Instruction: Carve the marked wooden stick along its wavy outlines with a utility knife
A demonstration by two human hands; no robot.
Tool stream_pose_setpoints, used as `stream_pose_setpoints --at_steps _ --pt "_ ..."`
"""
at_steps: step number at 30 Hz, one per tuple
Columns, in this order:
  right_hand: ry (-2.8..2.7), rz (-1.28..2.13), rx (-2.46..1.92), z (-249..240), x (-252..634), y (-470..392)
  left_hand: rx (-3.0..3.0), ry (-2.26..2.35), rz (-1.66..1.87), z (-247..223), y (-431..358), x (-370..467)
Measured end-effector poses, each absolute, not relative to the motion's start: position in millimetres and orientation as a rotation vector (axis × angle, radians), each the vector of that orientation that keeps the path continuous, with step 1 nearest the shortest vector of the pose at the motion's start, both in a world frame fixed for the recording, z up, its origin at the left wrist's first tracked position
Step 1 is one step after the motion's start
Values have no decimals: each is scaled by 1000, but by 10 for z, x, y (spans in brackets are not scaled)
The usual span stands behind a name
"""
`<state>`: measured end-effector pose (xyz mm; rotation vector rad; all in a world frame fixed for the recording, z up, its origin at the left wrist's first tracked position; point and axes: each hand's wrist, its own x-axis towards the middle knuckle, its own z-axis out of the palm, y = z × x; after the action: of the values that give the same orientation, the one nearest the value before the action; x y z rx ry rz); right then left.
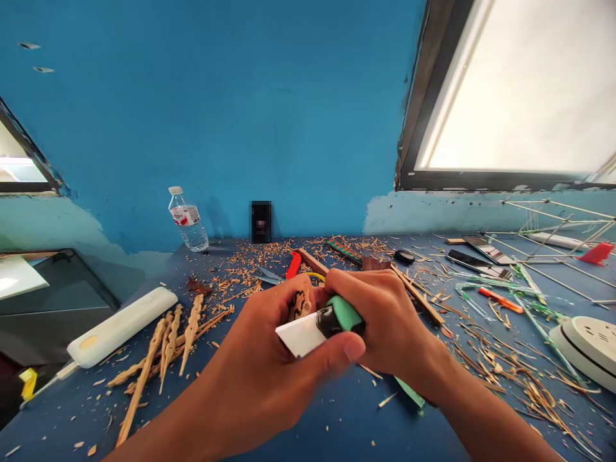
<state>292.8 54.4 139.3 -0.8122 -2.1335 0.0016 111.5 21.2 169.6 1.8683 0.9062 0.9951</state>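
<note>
Both hands meet above the middle of the blue table. My left hand (269,366) is closed around a small piece of carved wood (301,301) with dark curved lines on it. In my right hand (385,314) is a knife with a green and black handle (342,316), the fingers wrapped round it. The knife's broad pale blade (304,335) points left and lies against the left hand, just below the wood. My left thumb extends under the handle toward the right hand.
Carved wooden sticks (168,343) and a white power strip (122,327) lie at left. Behind stand a water bottle (188,221) and a dark phone (261,221). Shavings, a red-handled tool (293,264), an orange pen (500,299) and a white round device (590,350) are also there.
</note>
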Motion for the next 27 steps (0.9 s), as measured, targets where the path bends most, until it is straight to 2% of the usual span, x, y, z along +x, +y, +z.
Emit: stream_pose_setpoints --at_steps 13,21,27 --pt "-2006 -156 -1047 1346 2795 443 1838 782 1020 1601 310 1096" --pt "-2018 -149 -902 1371 2812 475 1617 603 986 1661 279 1105" --pt "-2029 -70 -890 1385 2814 462 1599 640 993 1653 266 1108"
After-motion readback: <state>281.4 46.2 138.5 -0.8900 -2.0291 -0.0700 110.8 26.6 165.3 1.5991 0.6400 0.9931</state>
